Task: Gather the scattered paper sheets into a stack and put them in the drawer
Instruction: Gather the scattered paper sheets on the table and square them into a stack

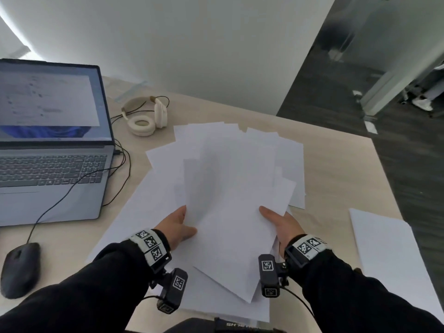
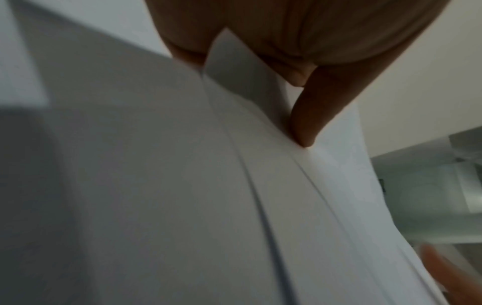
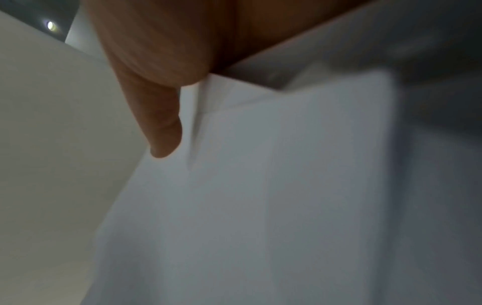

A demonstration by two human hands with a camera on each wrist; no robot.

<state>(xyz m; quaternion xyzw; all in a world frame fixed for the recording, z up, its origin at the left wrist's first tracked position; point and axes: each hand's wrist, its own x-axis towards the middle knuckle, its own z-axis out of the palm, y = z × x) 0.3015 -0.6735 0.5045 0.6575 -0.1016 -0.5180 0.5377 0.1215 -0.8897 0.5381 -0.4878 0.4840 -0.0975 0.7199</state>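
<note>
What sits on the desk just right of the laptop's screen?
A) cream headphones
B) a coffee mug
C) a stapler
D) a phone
A: cream headphones lie on the desk beside the open laptop, beyond the paper sheets.

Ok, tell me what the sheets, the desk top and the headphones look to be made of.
Sheets: thin white matte paper; they bend and fan in the left hand and right hand.
Desk top: pale wood-grain, probably laminate, matte.
Headphones: cream, apparently plastic, with padded ear cushions, faintly glossy.
</note>
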